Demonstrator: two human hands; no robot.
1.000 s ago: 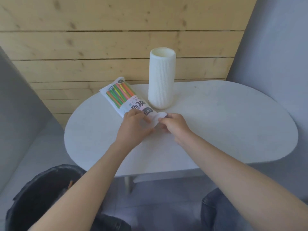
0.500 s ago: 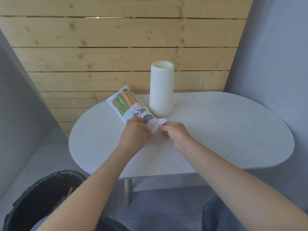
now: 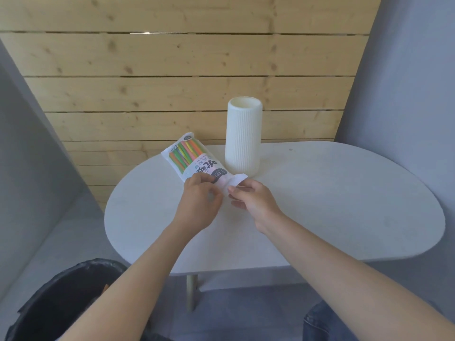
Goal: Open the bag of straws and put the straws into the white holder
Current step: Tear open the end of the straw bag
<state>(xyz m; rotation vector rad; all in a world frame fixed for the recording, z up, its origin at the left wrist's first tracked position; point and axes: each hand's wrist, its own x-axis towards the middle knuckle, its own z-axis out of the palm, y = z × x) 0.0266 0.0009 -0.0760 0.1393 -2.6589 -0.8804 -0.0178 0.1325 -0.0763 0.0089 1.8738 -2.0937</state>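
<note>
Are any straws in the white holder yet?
No: the straws lie inside the bag, and nothing sticks out of the white holder.

A white desk (image 3: 344, 205) with round ends stands on a thin leg. On it stands a tall white holder (image 3: 243, 136) with fine lines down its side, upright, near the back edge. Just beside it, to the left, lies a bag of straws (image 3: 194, 159), tilted across the desk top. Green, orange and yellow straws show through the bag.
</note>
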